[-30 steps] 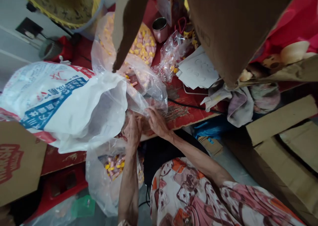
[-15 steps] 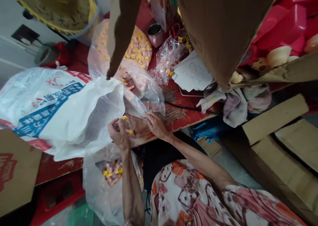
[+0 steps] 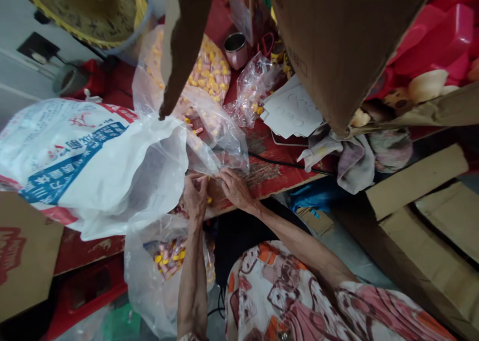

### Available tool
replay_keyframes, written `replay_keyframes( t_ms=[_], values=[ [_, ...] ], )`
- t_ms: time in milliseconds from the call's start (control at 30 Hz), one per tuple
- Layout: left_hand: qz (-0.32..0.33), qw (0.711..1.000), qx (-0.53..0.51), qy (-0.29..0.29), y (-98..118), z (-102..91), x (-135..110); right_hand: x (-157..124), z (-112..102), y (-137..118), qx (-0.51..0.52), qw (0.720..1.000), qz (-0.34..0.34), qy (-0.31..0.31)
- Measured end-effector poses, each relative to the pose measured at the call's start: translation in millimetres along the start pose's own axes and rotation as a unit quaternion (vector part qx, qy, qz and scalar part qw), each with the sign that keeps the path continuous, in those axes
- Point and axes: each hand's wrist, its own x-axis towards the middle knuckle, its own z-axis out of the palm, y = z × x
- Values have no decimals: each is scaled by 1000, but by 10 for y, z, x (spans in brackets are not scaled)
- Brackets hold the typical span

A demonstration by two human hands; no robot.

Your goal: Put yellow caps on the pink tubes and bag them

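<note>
My left hand (image 3: 195,197) is at the table's front edge, its fingers pinched around a small pink plastic piece (image 3: 203,178). Just to its right, my right hand (image 3: 236,190) has its fingertips drawn together at the lower edge of a clear plastic bag (image 3: 232,144); whether they grip the film or a small piece is hidden. A yellow bit (image 3: 209,200) lies between the hands. Beyond them, a large clear bag (image 3: 211,69) bulges with pink and yellow pieces. Below my left wrist hangs another clear bag (image 3: 142,286) with similar pieces inside.
A white printed sack (image 3: 86,166) lies open at the left. Cardboard flaps (image 3: 329,46) hang over the red table (image 3: 269,169). A pink mug (image 3: 236,51), papers (image 3: 294,109) and a rag (image 3: 354,164) stand or lie farther back. A black cable (image 3: 288,164) crosses the table.
My left hand has moved right, away from the sack's mouth and closer to my right hand. My right hand stays nearly where it was.
</note>
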Motion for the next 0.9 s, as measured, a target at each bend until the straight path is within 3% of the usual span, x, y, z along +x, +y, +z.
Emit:
replay_keyframes(
  t_ms=[100, 167, 333, 500, 667, 800, 900],
  values=[
    [-28, 988, -31, 151, -23, 17, 0, -1, 5, 5, -2, 1000, -1, -4],
    [-18, 980, -6, 197, -63, 38, -19, -1, 5, 4, -5, 1000, -3, -4],
    [98, 991, 92, 13, -145, 46, -108, 2, -7, -7, -8, 1000, -10, 3],
    [86, 989, 94, 80, -90, 16, -138, -3, -10, 6, 1, 1000, -12, -4],
    [97, 991, 87, -11, -84, -15, -62, -4, -16, 2, 8, 1000, -9, -2],
    [67, 994, 65, 53, -112, -45, -97, -5, -20, -4, 14, 1000, -10, -7],
    [32, 997, 55, 36, -136, -31, -143, -7, -20, 0, 12, 1000, -15, -7]
  ],
)
